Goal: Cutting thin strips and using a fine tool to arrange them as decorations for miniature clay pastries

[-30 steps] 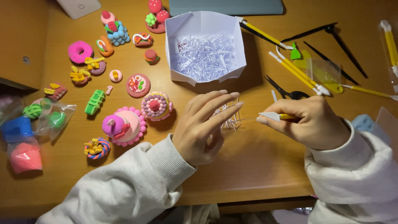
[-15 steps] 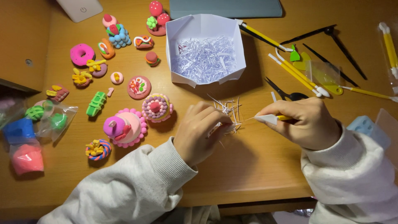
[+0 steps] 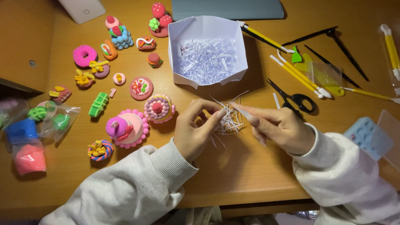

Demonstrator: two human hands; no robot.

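Desk [image 3: 250,175] is wood, cluttered across the top half. Largest item on it: white folded paper box [image 3: 207,29], well filled with shredded white paper strips [image 3: 207,60]. So a good stock of shreds is already cut. Left of the box, a spread of finished clay miniatures: pink tiered cake [image 3: 127,127], round decorated cake [image 3: 158,108], pink donut [image 3: 85,55], smaller sweets around them. These look done and sit untouched. Clay bags [image 3: 50,118] at far left edge. Right of the box: yellow-handled modelling tools [image 3: 300,77], black scissors [image 3: 296,99], blue silicone mould [image 3: 366,135].

Work in hand: small tuft of paper shreds [image 3: 229,118], held just above the desk, in front of the box, between both hands. Judgement: shredding is mostly done; this bundle is being gathered or shaped and is not yet placed on anything. A few loose strips lie on the desk under it.

Left hand [image 3: 195,133]: forearm comes in from lower left, palm turned inward, thumb and index fingertips pinching the left side of the tuft, other fingers curled.

Right hand [image 3: 279,129]: comes in from lower right, knuckles up, fingers closed around a thin white tool [image 3: 246,114] whose tip meets the tuft. Whether the fingers also nip the shreds themselves, can't tell.
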